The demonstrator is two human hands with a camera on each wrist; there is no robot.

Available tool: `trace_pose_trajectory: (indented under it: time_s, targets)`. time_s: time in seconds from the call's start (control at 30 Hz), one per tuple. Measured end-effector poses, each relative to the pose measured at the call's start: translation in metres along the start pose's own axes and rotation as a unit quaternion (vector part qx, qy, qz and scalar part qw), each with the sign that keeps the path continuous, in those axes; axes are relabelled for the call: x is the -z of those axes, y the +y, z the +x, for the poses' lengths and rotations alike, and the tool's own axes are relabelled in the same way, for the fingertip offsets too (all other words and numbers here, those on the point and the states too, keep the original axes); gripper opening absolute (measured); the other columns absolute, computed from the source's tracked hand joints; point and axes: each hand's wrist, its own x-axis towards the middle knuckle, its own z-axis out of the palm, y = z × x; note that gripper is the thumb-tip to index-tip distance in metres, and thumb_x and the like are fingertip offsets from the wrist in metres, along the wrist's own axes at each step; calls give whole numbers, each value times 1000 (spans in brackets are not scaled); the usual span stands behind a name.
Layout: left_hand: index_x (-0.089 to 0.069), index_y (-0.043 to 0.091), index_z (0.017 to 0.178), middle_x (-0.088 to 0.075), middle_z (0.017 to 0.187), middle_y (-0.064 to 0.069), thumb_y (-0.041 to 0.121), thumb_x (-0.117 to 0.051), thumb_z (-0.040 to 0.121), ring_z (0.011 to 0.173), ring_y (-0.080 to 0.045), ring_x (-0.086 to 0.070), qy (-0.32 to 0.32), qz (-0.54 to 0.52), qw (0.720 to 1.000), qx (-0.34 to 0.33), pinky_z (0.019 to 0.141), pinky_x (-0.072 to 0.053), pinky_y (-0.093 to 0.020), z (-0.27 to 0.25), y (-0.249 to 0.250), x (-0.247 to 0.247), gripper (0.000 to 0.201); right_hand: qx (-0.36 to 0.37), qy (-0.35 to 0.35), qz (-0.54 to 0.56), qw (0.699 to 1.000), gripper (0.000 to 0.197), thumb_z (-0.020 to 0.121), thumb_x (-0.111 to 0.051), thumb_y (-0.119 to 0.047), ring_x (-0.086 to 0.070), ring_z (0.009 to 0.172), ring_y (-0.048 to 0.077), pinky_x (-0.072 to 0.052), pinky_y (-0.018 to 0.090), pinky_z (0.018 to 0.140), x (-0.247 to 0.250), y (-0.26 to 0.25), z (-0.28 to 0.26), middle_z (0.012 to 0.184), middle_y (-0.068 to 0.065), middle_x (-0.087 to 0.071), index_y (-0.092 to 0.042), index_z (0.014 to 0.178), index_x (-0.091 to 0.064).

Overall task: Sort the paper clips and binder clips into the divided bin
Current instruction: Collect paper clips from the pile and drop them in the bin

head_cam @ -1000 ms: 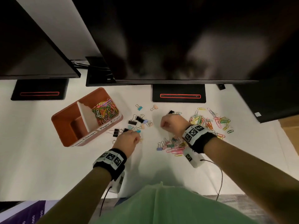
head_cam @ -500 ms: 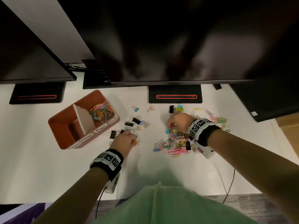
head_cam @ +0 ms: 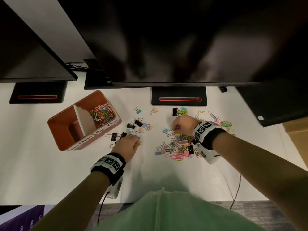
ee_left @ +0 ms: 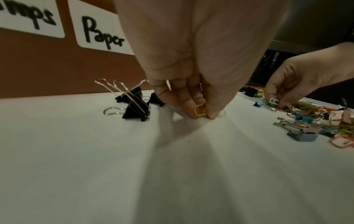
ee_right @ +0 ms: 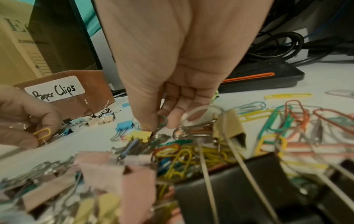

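The brown divided bin (head_cam: pixel 60 124) stands at the left; its right compartment holds coloured paper clips (head_cam: pixel 103 115). My left hand (head_cam: pixel 135 142) rests on the table right of two black binder clips (head_cam: pixel 114 136) and pinches a yellow paper clip (ee_left: pixel 199 110) between thumb and fingers. My right hand (head_cam: pixel 174 130) reaches down at the far left edge of a mixed pile of clips (head_cam: pixel 180 147). Its thumb and fingers pinch a green paper clip (ee_right: pixel 162 121) just above a yellow binder clip (ee_right: pixel 139 135).
Loose binder clips (head_cam: pixel 140 124) lie between the bin and the pile. More paper clips (head_cam: pixel 221 122) are scattered at the right. Monitor stands (head_cam: pixel 179 97) and dark screens overhang the back. A cable (head_cam: pixel 237 189) trails off the front edge.
My right hand has come down from a raised fist to the pile's far edge and now pinches a clip. The left hand has stayed beside the black binder clips.
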Motion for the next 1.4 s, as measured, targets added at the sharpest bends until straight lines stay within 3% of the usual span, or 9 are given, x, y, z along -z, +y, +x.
trace_pose_trajectory:
  time_s: [0.2,0.3,0.4,0.63,0.77,0.97,1.13,1.3,1.4]
  targets:
    - [-58,9,113,-57,96,-8,7,-54,87,81,-18,-47,33,-59,997,-49,76,-38,-25,0,17,8,26,6,59,14,998,15,87,-59,-15,-54,99,21,-41,24,80,-2,9,-6,106,5,-58,-10,100,-66]
    - [-62,7,104,-57,89,-7,9,-55,88,80,-19,-50,46,-61,992,-98,74,-39,-25,3,32,10,17,29,59,8,998,12,85,-63,-17,-54,100,20,-47,31,88,-4,6,-8,107,4,-57,-12,96,-68]
    - [-63,10,100,-53,82,-1,13,-57,88,75,-17,-52,1,-81,989,-122,73,-47,-31,3,55,5,14,31,39,-16,999,10,84,-64,-15,-55,99,21,-49,34,87,-6,-2,-5,106,3,-59,-13,92,-68]
    - [-58,15,113,-63,96,-7,19,-57,87,85,-21,-56,-88,-45,992,-84,79,-45,-30,2,94,-28,27,8,23,-11,1000,13,86,-61,-15,-58,97,22,-46,29,79,-3,-4,-1,103,4,-65,-13,98,-64]
    - [-57,14,117,-61,113,-6,17,-51,91,99,-23,-58,-39,-32,998,-49,89,-46,-32,3,82,-30,27,4,16,-5,1000,17,87,-60,-15,-58,100,22,-47,28,81,-2,-5,0,108,3,-64,-14,104,-62]
    - [-55,16,120,-58,108,-5,16,-53,90,99,-23,-55,-38,-22,999,-30,88,-47,-33,8,65,-22,30,8,-6,-45,999,20,90,-56,-16,-57,104,24,-48,31,85,-2,-6,-1,111,6,-62,-12,107,-64]
    - [-57,15,116,-56,108,-6,20,-59,87,98,-24,-56,-41,-16,999,-26,85,-47,-33,8,71,-26,29,28,19,-24,999,20,90,-53,-17,-58,102,24,-50,35,89,4,-1,-20,111,6,-62,-14,106,-65]
    - [-59,10,110,-51,109,-8,22,-60,87,95,-28,-58,-31,5,999,-26,84,-49,-37,14,79,-30,26,81,-12,-1,997,20,90,-58,-18,-61,98,23,-47,29,85,0,-5,-54,110,5,-67,-15,107,-67]
    - [-61,10,106,-53,107,-9,22,-58,88,90,-28,-59,-24,22,999,-25,81,-51,-38,18,78,-30,22,127,-42,-11,991,20,90,-56,-18,-62,95,24,-50,35,85,-22,-13,-68,105,6,-68,-16,107,-66]
